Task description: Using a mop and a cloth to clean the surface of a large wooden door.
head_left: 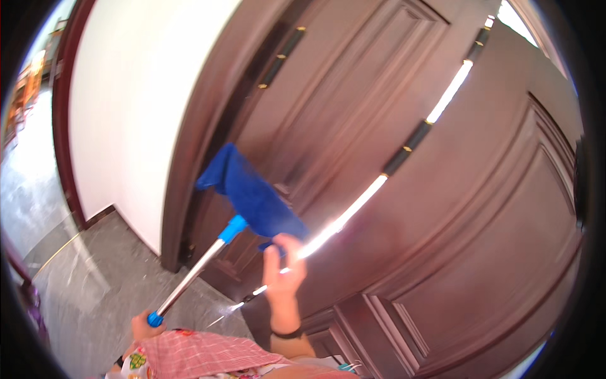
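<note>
A blue cloth [258,196] is draped over the head of a mop with a metal pole [191,275] and blue plastic fittings, raised in front of a dark brown panelled door [360,156]. My left hand [147,327] grips the pole near its lower blue collar. At the cloth's lower right corner is my right hand [286,267], its thumb and forefinger raised and curled near the edge. The picture does not settle whether they pinch the cloth. A dark band circles my right wrist. The mop head under the cloth is hidden.
Black hinges [407,148] line the bright gap between door panels. A white wall [137,109] and dark door frame [189,142] stand to the left, above a grey floor [118,265]. Further left, an opening shows a brightly lit floor and orange-brown objects.
</note>
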`<state>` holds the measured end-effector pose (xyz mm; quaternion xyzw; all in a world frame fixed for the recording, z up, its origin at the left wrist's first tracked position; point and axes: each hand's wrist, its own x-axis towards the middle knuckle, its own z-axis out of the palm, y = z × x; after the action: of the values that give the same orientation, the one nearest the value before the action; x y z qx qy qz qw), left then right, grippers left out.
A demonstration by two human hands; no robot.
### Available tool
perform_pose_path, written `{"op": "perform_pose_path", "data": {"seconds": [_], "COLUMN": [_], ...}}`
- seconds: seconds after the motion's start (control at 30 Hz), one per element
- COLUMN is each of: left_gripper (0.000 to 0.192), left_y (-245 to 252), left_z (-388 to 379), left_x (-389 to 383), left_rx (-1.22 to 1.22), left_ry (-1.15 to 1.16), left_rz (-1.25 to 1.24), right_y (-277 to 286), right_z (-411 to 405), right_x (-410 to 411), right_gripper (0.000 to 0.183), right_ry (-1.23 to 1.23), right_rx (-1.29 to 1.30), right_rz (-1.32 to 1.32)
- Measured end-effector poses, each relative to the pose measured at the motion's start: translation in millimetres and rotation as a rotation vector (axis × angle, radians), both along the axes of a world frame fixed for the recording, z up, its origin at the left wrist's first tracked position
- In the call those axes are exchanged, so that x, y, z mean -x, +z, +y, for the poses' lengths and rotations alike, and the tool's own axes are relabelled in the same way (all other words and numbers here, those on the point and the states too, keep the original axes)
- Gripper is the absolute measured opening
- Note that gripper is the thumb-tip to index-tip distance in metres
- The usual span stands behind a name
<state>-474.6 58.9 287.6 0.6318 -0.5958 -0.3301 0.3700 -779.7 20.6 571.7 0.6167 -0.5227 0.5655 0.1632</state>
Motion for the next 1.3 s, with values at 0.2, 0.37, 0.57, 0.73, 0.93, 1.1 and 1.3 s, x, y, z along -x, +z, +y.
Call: {"op": "perform_pose_path", "data": {"seconds": [0.2, 0.37, 0.57, 0.73, 0.93, 1.1, 1.3], "left_gripper": [0.04, 0.042, 0.041, 0.037, 0.027, 0.023, 0.016], "left_y": [7.9, 8.9, 30.9, 52.5, 82.7, 96.5, 102.1], "left_z": [11.0, 20.7, 19.7, 13.5, 4.9, 2.8, -4.0], "left_x": [-6.2, -18.3, -26.3, -34.1, -44.7, -68.0, -96.5], "left_rx": [-0.057, -0.114, -0.083, 0.055, -0.013, -0.061, 0.009], "left_ry": [-0.035, -0.017, -0.042, -0.05, -0.022, -0.073, -0.085], "left_rz": [0.037, -0.064, -0.154, -0.18, -0.312, -0.479, -0.709], "right_y": [-25.2, -34.6, -35.1, -55.0, -73.8, -86.9, -86.7], "right_z": [-37.3, -41.3, -42.2, -46.6, -46.7, -49.5, -53.7], "right_x": [38.5, 41.3, 58.6, 99.7, 118.1, 149.6, 154.5], "right_gripper": [0.055, 0.061, 0.037, 0.015, 0.024, 0.025, 0.021], "right_ry": [-0.245, -0.379, -0.682, -0.389, -0.195, -0.156, -0.007], "right_rx": [-0.176, -0.13, 0.003, 0.041, -0.011, 0.002, 0.083], "right_rz": [0.377, 0.273, 0.265, 0.089, -0.448, -0.689, -1.11]}}
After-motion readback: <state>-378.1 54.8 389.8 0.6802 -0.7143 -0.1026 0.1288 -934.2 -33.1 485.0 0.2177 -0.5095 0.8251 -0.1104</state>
